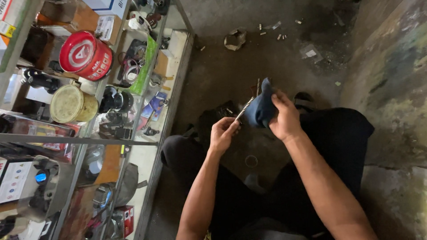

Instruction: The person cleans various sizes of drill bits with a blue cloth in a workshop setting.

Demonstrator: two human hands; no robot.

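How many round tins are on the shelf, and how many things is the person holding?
Round tins: 2 (red tin, cream tin)
Held things: 2 (metal rod in left hand, blue cloth in right hand)
Total: 4

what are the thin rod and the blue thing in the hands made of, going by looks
The thin rod, pinched by the left hand, looks like bare metal: slim, straight, with a pale grey glint along it. The blue thing gripped in the right hand looks like soft woven cloth: matte, bunched and folded, no shine. Exact metal or fabric type cannot be told.
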